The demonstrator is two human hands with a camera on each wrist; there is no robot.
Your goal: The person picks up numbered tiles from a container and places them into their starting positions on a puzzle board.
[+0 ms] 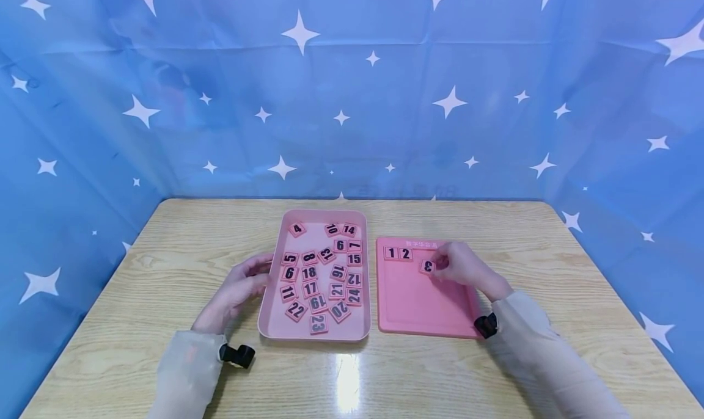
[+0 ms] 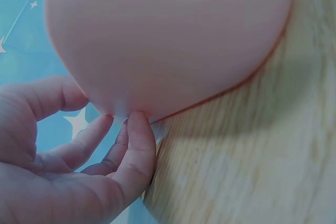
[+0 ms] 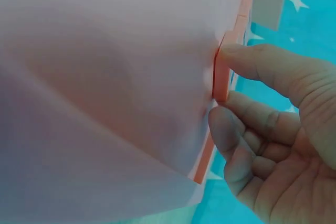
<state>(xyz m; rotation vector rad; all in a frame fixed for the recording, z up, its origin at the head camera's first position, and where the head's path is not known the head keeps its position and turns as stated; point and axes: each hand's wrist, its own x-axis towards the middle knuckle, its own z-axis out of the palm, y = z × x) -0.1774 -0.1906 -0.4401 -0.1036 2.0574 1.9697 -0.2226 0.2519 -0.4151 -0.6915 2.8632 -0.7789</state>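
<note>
My right hand (image 1: pixel 466 266) pinches a small pink number tile marked 3 (image 1: pixel 426 266) between thumb and fingers over the pink square board (image 1: pixel 420 300). In the right wrist view the tile (image 3: pixel 223 72) is seen edge-on, with thumb and index finger on it. Tiles 1 (image 1: pixel 391 253) and 2 (image 1: pixel 406 254) lie side by side in the board's top left corner. My left hand (image 1: pixel 239 289) is at the left side of the pale pink tray (image 1: pixel 265 318). Its fingertips touch the tray's outer wall (image 2: pixel 173 40) in the left wrist view, the fingers loosely bent.
Several number tiles lie scattered in the tray, among them 4 (image 1: pixel 297 229) at the top and 23 (image 1: pixel 318 324) at the bottom. Tray and board stand close together on a wood-grain table (image 1: pixel 214 229). Blue star-patterned cloth (image 1: pixel 352 144) hangs behind and beside the table.
</note>
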